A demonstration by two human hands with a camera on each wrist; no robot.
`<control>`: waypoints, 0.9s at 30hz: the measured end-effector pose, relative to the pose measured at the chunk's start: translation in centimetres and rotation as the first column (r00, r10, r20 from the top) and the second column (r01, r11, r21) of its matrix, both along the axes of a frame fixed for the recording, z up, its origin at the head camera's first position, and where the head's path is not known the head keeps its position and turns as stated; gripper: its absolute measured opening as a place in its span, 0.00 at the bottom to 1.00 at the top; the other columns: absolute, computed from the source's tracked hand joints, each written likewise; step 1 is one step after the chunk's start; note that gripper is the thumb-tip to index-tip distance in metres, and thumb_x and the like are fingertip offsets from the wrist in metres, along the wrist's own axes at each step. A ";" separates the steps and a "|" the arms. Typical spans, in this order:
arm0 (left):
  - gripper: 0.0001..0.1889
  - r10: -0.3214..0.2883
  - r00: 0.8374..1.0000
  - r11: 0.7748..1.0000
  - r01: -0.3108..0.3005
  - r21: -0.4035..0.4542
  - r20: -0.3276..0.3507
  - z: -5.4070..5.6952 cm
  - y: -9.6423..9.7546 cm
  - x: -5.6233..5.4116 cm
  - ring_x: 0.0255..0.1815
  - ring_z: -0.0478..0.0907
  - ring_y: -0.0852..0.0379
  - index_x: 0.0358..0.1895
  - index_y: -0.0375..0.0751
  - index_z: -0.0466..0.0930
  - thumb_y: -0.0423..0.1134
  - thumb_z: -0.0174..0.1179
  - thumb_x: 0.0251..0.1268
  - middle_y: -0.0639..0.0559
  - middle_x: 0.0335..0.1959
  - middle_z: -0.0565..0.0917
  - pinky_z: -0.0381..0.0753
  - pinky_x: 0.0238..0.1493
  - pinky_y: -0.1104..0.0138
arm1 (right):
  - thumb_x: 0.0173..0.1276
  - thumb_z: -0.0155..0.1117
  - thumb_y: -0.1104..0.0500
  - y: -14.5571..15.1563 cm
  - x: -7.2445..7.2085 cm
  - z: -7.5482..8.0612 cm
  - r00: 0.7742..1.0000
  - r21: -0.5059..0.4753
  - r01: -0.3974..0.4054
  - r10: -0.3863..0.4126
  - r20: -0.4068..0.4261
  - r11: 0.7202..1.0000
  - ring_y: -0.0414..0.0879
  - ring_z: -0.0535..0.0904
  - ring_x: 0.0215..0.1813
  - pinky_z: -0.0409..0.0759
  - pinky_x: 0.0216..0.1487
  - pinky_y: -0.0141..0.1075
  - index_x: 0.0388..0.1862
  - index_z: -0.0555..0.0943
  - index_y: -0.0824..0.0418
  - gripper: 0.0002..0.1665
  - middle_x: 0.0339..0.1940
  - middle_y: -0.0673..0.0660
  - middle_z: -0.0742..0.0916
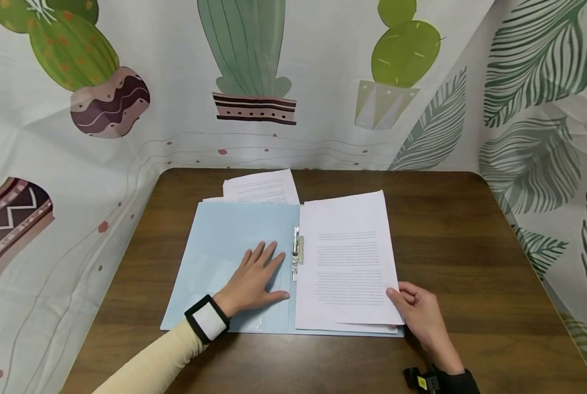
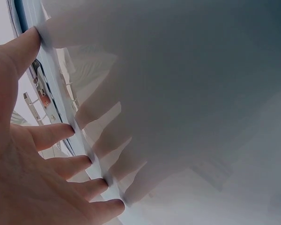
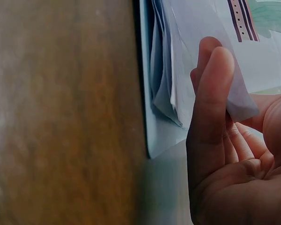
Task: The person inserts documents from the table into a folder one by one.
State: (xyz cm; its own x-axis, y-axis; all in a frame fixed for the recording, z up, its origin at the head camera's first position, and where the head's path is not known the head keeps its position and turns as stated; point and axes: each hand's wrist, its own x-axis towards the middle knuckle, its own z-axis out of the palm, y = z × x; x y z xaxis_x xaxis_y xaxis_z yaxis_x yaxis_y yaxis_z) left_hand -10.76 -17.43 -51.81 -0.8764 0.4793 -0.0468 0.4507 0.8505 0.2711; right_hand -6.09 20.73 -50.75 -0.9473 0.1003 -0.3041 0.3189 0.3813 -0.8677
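A light blue folder (image 1: 244,230) lies spread on the table, a metal clip (image 1: 295,254) along its spine. My left hand (image 1: 254,279) rests on the left cover with fingers spread and straight; in the left wrist view its fingertips (image 2: 114,205) touch the glossy cover, which reflects them. Printed sheets of paper (image 1: 347,262) are stacked on the folder's right side. Between thumb and fingers, my right hand (image 1: 418,313) pinches the lower right corner of the top sheet. The right wrist view shows that sheet's corner (image 3: 241,105) lifted apart from the papers (image 3: 166,75) beneath.
More printed sheets (image 1: 261,187) stick out behind the folder's top left edge. The brown wooden table (image 1: 446,235) extends on both sides of the folder. Behind it hangs a white cloth (image 1: 323,65) printed with cacti and leaves.
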 end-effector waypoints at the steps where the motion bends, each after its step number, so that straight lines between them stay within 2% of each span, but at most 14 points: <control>1: 0.49 0.001 1.000 1.000 -0.001 0.003 -0.001 -0.1 0.0 0.0 0.80 0.53 0.29 0.75 0.39 0.69 0.68 0.68 0.58 0.34 0.80 0.60 0.56 0.72 0.33 | 0.76 0.66 0.57 0.0 0.0 0.0 1.000 0.006 -0.005 0.005 0.001 1.000 0.44 0.87 0.34 0.83 0.32 0.34 0.60 0.81 0.72 0.22 0.46 0.65 0.91; 16: 0.49 0.009 1.000 1.000 -0.009 0.009 0.005 -0.1 0.1 -0.1 0.80 0.53 0.29 0.75 0.39 0.69 0.68 0.69 0.57 0.35 0.80 0.60 0.56 0.72 0.33 | 0.75 0.67 0.57 -0.5 0.4 0.1 0.999 0.024 -0.035 0.034 0.038 0.999 0.47 0.86 0.33 0.82 0.32 0.34 0.61 0.81 0.70 0.22 0.44 0.63 0.91; 27: 0.49 0.011 1.000 1.000 -0.011 0.005 0.009 0.0 0.1 -0.1 0.80 0.53 0.29 0.75 0.39 0.69 0.68 0.69 0.57 0.35 0.80 0.60 0.56 0.72 0.33 | 0.75 0.67 0.57 -0.6 0.5 -0.1 0.998 0.073 -0.056 0.054 0.028 0.996 0.47 0.86 0.32 0.82 0.30 0.35 0.61 0.81 0.69 0.22 0.44 0.63 0.91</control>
